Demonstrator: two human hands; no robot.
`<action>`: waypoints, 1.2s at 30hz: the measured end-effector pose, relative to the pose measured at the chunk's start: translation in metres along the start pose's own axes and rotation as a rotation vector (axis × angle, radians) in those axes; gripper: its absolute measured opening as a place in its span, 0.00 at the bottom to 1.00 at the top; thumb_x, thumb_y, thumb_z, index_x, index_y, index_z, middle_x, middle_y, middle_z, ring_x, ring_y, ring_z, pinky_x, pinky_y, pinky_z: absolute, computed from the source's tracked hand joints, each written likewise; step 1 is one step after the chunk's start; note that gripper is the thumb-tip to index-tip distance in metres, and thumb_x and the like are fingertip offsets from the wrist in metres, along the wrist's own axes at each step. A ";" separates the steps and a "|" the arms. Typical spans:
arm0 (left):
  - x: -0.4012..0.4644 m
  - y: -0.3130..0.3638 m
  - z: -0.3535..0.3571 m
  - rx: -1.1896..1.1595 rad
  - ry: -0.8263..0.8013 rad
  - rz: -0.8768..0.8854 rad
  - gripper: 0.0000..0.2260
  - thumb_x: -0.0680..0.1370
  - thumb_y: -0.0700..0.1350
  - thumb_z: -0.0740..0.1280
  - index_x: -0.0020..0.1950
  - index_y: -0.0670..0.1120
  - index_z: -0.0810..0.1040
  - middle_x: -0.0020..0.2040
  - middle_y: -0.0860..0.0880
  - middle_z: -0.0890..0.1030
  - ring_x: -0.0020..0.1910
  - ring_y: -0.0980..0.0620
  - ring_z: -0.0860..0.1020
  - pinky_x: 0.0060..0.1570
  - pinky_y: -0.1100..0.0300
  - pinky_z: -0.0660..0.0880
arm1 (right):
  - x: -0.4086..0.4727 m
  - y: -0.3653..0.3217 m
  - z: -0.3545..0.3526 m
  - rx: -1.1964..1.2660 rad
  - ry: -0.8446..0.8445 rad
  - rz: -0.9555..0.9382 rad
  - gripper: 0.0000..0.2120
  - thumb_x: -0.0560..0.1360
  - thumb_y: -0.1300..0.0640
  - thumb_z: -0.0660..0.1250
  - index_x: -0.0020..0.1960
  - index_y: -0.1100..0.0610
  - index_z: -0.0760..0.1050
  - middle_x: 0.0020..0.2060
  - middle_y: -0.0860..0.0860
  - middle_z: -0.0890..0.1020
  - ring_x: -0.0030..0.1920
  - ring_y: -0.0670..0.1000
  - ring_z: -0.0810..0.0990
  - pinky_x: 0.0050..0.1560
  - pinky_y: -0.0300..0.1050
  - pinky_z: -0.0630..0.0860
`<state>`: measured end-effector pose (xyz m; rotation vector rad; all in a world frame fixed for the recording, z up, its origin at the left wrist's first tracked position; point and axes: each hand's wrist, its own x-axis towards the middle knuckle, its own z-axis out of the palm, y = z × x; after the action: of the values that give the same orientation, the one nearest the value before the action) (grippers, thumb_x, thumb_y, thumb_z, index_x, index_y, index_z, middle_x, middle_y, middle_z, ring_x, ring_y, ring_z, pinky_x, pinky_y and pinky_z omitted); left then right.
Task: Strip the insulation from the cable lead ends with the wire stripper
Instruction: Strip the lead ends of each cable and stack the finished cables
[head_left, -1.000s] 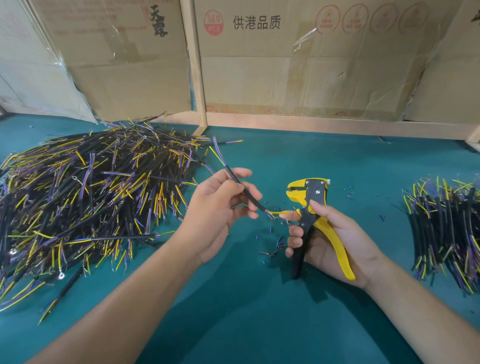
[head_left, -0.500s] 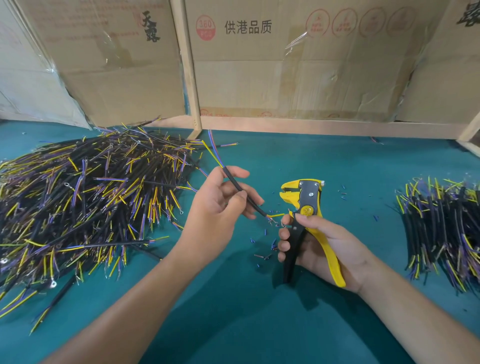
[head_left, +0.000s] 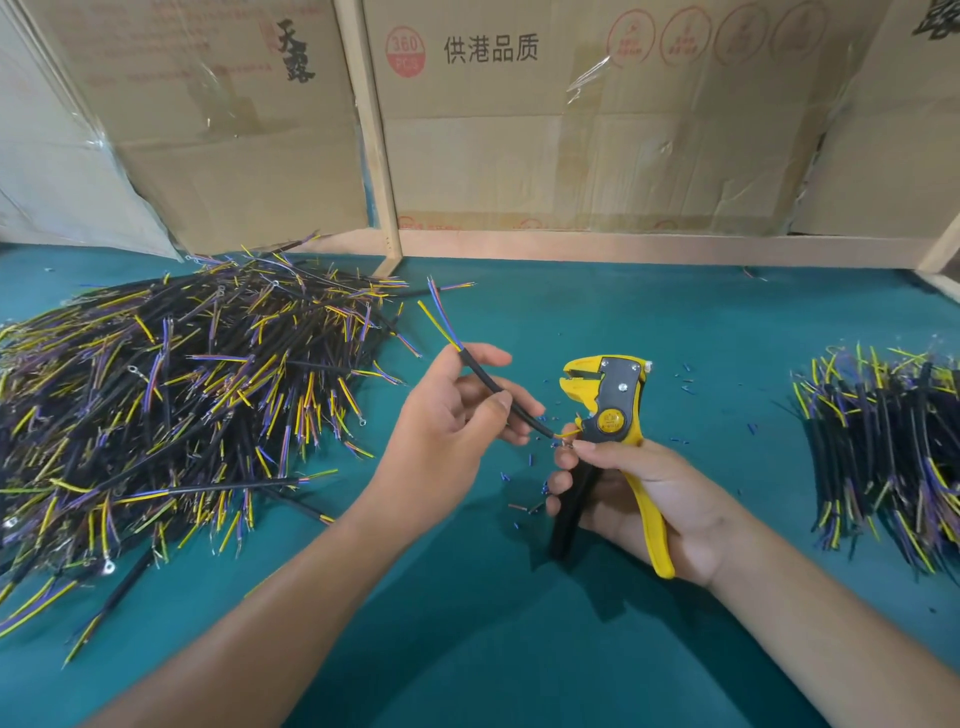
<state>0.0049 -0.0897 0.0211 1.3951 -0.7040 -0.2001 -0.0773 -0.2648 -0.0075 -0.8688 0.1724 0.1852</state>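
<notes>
My left hand (head_left: 447, 415) pinches a short black cable (head_left: 491, 384) between thumb and fingers, above the green table. The cable's far end fans into yellow, blue and red leads pointing up and left. Its near end, with a yellow lead, reaches my right hand's fingertips. My right hand (head_left: 644, 499) grips the handles of a yellow and black wire stripper (head_left: 608, 410), jaws pointing up and left. The thumb and index finger of that hand touch the cable's near lead ends just below the jaws.
A big heap of black cables (head_left: 171, 395) covers the table's left side. A smaller bundle of cables (head_left: 883, 447) lies at the right edge. Small blue and red insulation scraps (head_left: 524, 506) dot the green mat (head_left: 571, 649). Cardboard boxes (head_left: 571, 130) and a wooden frame stand behind.
The cable's near end has moved down to my right fingertips, which now touch its leads. Both hands hold about the same place; the view has shifted slightly.
</notes>
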 end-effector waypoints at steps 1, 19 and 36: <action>0.000 0.000 0.000 -0.002 -0.006 -0.001 0.09 0.81 0.31 0.59 0.58 0.42 0.70 0.43 0.43 0.85 0.39 0.47 0.80 0.45 0.55 0.80 | 0.000 0.000 0.001 0.008 0.000 0.001 0.08 0.70 0.64 0.73 0.48 0.61 0.78 0.39 0.57 0.76 0.38 0.57 0.78 0.44 0.57 0.79; -0.005 -0.002 -0.003 0.086 -0.129 0.046 0.12 0.80 0.37 0.60 0.62 0.46 0.70 0.48 0.45 0.85 0.44 0.50 0.80 0.50 0.61 0.76 | 0.001 0.003 0.002 0.076 0.042 0.028 0.05 0.72 0.66 0.70 0.46 0.61 0.75 0.38 0.57 0.76 0.37 0.57 0.75 0.44 0.55 0.80; -0.002 -0.002 -0.002 0.145 -0.038 0.038 0.16 0.79 0.39 0.62 0.65 0.49 0.66 0.52 0.48 0.85 0.49 0.48 0.81 0.53 0.59 0.76 | -0.001 0.003 0.001 0.043 0.028 0.004 0.08 0.70 0.66 0.73 0.49 0.60 0.81 0.39 0.57 0.76 0.38 0.57 0.77 0.45 0.57 0.79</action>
<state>0.0048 -0.0873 0.0182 1.5185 -0.7883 -0.1482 -0.0788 -0.2620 -0.0086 -0.8285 0.2040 0.1729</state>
